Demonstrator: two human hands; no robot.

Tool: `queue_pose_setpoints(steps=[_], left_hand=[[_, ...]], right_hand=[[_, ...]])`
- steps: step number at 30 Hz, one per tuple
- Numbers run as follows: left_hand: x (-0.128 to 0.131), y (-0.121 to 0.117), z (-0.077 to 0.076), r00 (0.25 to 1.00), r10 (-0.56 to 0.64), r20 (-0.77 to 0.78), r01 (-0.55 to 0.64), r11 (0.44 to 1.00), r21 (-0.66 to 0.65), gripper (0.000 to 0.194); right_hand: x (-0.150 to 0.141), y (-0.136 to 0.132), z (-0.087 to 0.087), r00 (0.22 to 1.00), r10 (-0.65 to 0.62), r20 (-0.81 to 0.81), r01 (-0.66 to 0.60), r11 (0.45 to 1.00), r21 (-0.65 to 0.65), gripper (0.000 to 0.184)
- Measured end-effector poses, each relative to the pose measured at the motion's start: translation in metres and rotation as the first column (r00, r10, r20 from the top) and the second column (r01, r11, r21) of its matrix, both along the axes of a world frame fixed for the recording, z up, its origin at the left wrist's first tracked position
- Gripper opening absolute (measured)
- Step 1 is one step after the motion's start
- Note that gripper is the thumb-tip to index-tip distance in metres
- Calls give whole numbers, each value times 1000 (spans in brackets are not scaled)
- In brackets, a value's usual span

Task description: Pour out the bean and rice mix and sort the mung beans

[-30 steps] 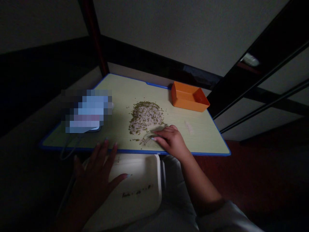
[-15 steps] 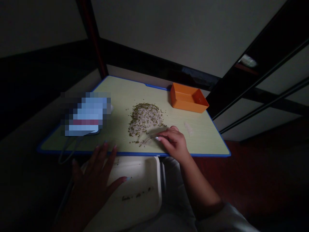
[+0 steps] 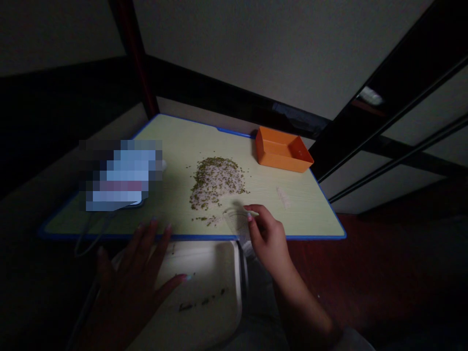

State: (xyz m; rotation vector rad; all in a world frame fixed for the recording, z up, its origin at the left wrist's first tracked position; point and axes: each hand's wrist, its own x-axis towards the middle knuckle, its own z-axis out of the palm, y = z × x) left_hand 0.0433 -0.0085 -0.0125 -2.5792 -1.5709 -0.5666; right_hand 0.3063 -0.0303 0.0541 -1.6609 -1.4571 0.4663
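Observation:
My right hand pinches the pale handle of a small see-through mesh strainer, blurred, at the table's near edge. Just beyond it on the table lies a spread pile of small green beans and pale rice-like grains, with a thin trail of both at its near side. My left hand has its fingers spread over the white tray below the table edge, fingertips close to the edge. Whether it presses on the tray I cannot tell.
On the pale table with a blue rim, an orange box stands at the back right. A small patch of pale grains lies in front of it. A blurred-out object with a cord loop sits at the left.
My right hand has drawn the strainer toward me, from the pile's near side to the table edge. The left hand stays spread over the tray.

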Motion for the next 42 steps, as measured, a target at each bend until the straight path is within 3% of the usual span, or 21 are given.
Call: queue_pose_setpoints(steps=[4,15,27,42], left_hand=[[-1,0,-1,1000,4,1,-4,1000,-21,78],[-1,0,0,1000,-19,4,19,1000,23,76],[1,-3,7,1000,16,-23,-17,999,-51,79],[1,-1,7,1000,-1,-26,0,999,-39,81]], right_hand=[[-4,8,0,998,41,-42,-42,999,-9,25],[-18,29,1,996,40,75,-35,997,-66,26],[-8,20,7,987,-16,162,33,994,-106,27],[12,11,4,996,-25,88,34,994,-102,23]])
